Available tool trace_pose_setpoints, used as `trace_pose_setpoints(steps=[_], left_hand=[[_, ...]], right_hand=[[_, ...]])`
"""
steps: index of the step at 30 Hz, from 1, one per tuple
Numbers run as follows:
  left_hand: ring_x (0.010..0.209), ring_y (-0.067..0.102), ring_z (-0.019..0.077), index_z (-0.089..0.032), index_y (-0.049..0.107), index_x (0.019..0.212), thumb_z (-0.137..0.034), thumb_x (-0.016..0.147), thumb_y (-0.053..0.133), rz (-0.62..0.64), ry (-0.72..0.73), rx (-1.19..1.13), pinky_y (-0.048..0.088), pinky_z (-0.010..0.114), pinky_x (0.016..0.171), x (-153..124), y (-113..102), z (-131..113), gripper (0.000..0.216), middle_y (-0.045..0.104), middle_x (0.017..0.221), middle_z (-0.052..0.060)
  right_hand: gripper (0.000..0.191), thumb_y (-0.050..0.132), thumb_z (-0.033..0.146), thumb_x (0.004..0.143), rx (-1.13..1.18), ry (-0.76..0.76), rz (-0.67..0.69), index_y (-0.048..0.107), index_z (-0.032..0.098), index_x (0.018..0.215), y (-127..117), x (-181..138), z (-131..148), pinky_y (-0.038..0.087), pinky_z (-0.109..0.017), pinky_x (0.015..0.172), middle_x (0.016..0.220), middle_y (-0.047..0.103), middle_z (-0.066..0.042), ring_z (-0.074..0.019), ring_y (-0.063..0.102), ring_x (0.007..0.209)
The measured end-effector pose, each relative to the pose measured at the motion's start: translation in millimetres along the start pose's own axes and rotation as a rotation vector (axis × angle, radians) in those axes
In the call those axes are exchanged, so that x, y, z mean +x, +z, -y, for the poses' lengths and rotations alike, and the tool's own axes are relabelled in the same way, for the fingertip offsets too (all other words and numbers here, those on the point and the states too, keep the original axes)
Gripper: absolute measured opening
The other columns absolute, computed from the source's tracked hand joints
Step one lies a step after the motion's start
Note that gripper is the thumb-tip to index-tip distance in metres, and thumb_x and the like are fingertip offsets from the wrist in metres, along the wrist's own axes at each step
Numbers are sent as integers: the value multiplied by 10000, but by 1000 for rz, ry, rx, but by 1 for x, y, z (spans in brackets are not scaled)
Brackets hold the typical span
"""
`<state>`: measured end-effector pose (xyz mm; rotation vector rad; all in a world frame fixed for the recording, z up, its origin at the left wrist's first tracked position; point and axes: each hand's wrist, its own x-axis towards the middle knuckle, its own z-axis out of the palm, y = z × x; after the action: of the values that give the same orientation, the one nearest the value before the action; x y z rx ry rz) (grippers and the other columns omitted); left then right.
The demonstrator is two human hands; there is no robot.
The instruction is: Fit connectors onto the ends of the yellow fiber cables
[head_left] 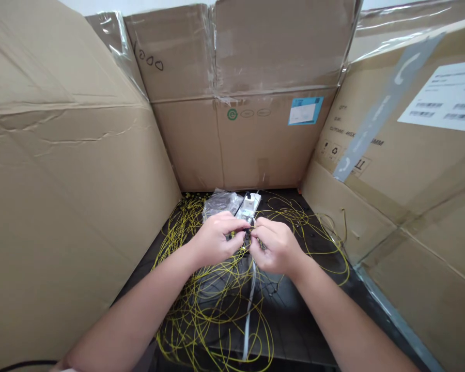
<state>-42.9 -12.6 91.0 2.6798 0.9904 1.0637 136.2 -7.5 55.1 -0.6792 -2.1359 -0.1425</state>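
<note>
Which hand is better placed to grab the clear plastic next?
Likely the left hand: it is just in front of the clear plastic, while the right hand is farther off.

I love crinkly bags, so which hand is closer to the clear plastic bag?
Left. The left hand is on the near side of the clear plastic bag; the right hand is farther off, to the bag's right.
</note>
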Motion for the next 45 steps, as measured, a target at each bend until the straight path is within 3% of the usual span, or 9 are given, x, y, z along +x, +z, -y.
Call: trace_pose_setpoints(steps=[7,10,15,25,32,39,43,45], left_hand=[[686,556,142,-147,640,957,-128,783,494,15,107,-18,458,306,707,8,6,-3,228,672,762,36],[719,574,150,-143,628,1014,-154,771,548,-28,30,-63,461,303,712,3,11,3,256,674,781,49],[651,573,132,-148,689,844,-200,807,545,-40,-81,-166,448,259,646,-6,13,10,157,652,714,62],[470,390,80,-148,687,661,-169,766,582,-201,-188,-257,306,226,480,-11,10,0,150,455,498,-13],[544,485,99,-127,674,682,-219,742,618,-170,-446,-570,388,221,515,-14,15,-8,123,589,602,25],[487,456,89,-117,661,670,-282,732,625,-155,-664,-716,370,220,493,-18,29,-3,180,550,504,5],[477,440,83,-114,659,660,-276,723,633,-150,-702,-769,345,216,478,-22,35,3,176,550,498,7],[476,439,83,-116,661,660,-273,721,635,-162,-708,-809,342,216,477,-25,40,8,170,549,498,5]], right_hand=[[95,511,75,708,84,1,-112,483,151,657,-11,-8,-6,305,-253,527,642,420,-12,-109,375,578],[94,525,55,702,168,68,-175,495,144,695,-14,-14,-8,318,-249,539,672,436,-18,-107,393,597],[109,533,47,708,288,194,-243,496,147,686,-14,-17,-11,303,-245,533,655,425,-6,-99,387,588],[164,532,75,735,510,334,-262,462,153,609,-8,-19,-8,293,-249,512,606,415,5,-95,384,547],[158,515,93,757,580,383,-230,466,157,621,-4,-20,-6,299,-249,519,611,424,6,-97,390,557],[117,530,106,752,468,364,-119,480,162,661,-4,-25,-9,291,-251,520,618,421,10,-94,376,553],[17,508,184,819,651,531,-3,499,182,833,2,-30,-8,299,-232,491,633,434,21,-88,379,533],[159,495,221,845,807,607,34,466,203,1001,6,-31,-7,310,-225,497,655,431,27,-89,387,546]])
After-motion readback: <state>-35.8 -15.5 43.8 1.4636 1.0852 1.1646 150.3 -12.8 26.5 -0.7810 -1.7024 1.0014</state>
